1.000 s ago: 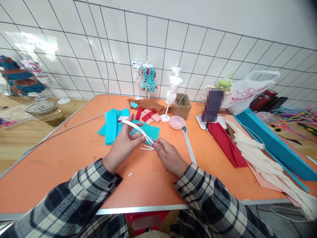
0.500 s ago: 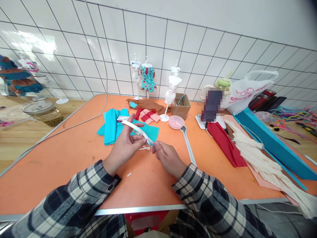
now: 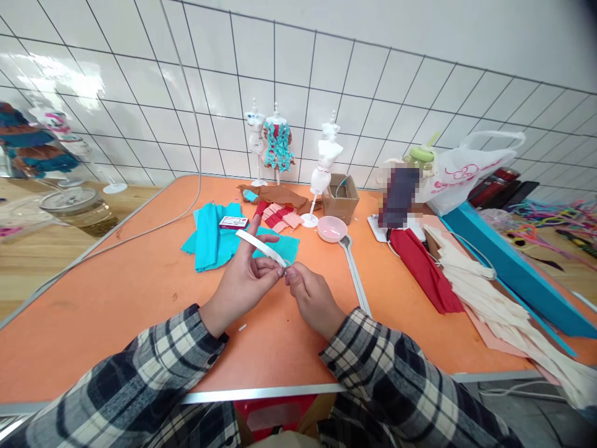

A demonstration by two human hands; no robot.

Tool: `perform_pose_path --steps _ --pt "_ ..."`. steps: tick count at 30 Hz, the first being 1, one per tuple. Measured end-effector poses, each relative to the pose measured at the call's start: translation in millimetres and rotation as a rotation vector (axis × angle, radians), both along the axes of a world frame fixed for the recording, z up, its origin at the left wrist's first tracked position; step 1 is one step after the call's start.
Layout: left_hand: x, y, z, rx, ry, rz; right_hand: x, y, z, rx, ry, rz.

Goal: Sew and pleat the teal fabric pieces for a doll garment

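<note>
A narrow white strip, perhaps tape or elastic, runs between my two hands above the orange table. My left hand pinches its lower end with thumb and fingertips, while the index finger points up behind the strip. My right hand is closed, its thumb and finger pinched at the same end of the strip, touching the left fingertips. Behind the hands lies folded turquoise cloth, with a small red and white box on top. Red and pink cloth strips lie beyond.
White mini dress forms stand at the back, one in turquoise ruffles. A pink bowl, a cardboard box and a grey long-handled tool sit right of centre. Red cloth and cream cloth cover the right side.
My left hand has shifted slightly right and down, closer to my right hand. The strip's free end has moved with it, uncovering the small box. Loose white pieces below the hands no longer show.
</note>
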State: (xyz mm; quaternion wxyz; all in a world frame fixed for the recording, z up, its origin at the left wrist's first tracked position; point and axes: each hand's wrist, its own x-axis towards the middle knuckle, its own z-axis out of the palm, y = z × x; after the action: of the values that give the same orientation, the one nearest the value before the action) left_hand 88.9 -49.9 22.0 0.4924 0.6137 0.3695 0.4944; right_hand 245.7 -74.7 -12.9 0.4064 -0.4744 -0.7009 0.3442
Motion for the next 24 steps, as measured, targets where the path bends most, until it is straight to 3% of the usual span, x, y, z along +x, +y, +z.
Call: perform_pose_path --steps 18,21,24 --pt "0.5 0.6 -4.0 -0.015 -0.025 0.008 6.0 5.8 3.3 -0.005 -0.124 -0.022" --pt "-3.4 2.8 0.3 -0.013 -0.027 0.018 17.4 12.1 7.2 -0.008 -0.199 0.001" --pt "-8.1 4.2 8.8 0.002 -0.041 0.021 26.1 15.9 13.0 -0.03 -0.251 -0.086"
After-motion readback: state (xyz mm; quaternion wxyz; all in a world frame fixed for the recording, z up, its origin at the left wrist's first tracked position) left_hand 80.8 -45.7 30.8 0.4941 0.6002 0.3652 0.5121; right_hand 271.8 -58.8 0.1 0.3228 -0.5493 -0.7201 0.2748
